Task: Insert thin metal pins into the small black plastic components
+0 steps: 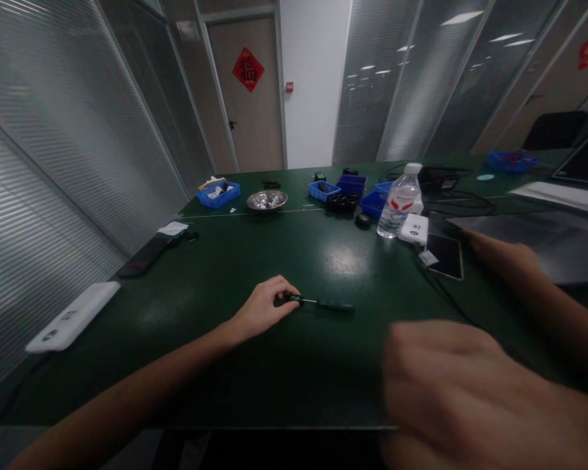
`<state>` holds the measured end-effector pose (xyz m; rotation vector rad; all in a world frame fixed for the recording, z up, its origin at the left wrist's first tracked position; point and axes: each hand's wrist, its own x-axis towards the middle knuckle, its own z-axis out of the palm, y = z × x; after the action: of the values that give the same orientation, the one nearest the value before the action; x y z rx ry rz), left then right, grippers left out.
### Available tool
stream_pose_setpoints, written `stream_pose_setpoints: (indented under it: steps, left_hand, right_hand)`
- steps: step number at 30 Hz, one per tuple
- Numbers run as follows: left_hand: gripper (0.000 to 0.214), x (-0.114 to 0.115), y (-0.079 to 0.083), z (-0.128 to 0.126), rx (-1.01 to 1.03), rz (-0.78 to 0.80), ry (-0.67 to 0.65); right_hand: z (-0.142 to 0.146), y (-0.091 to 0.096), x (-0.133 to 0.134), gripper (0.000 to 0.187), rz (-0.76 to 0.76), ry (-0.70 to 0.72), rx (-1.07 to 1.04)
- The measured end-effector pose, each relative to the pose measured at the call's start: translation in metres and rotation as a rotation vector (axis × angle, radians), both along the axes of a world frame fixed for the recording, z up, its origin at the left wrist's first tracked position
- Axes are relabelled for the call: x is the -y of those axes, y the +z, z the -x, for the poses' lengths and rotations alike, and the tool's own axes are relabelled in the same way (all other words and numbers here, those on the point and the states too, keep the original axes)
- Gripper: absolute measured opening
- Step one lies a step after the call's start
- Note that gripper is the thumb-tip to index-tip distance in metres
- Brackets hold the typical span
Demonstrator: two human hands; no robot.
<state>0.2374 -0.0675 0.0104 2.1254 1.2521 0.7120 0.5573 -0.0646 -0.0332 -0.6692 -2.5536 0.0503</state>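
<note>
My left hand rests on the dark green table, its thumb and fingers closed round the near end of a screwdriver. That end is black with small green marks. A short bright metal shaft leads from it to a dark green grip lying on the table to the right. Large and close to the camera at the lower right is my right hand, curled like a fist and blurred. Whether anything is inside it cannot be seen. It is raised above the table's front edge, apart from the screwdriver.
Another person's hand lies at right beside a phone. A water bottle, white power bank and cables stand nearby. Farther back are a metal bowl and several blue trays. A white device lies left.
</note>
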Motion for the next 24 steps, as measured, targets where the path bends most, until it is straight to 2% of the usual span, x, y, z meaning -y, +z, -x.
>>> stream_pose_setpoints:
  steps: [3,5,6,9,13,19,24]
  left_hand:
    - [0.019,0.000,-0.001,0.000,0.006,-0.032,-0.007]
    - [0.020,0.000,-0.001,0.000,0.010,-0.034,-0.015]
    - [0.021,0.000,0.000,0.000,0.011,-0.029,-0.019]
    - [0.021,-0.001,0.002,0.001,0.007,-0.007,-0.037]
    - [0.022,-0.002,0.003,0.003,0.007,0.011,-0.047]
    - [0.021,-0.002,-0.001,0.006,0.036,0.020,-0.057]
    - [0.019,-0.001,-0.001,0.004,0.085,0.042,-0.040]
  right_hand:
    - [0.031,0.054,0.007,0.028,0.008,-0.101,0.049]
    - [0.049,0.073,0.000,0.028,0.027,-0.140,0.081]
    - [0.055,0.076,-0.006,0.031,0.055,-0.128,0.095]
    - [0.061,0.061,-0.022,0.038,0.107,-0.068,0.113]
    - [0.065,0.041,-0.028,0.017,0.160,-0.019,0.118]
    - [0.076,0.046,-0.018,0.016,0.181,0.025,0.126]
    - [0.074,0.042,-0.016,0.016,0.227,0.031,0.090]
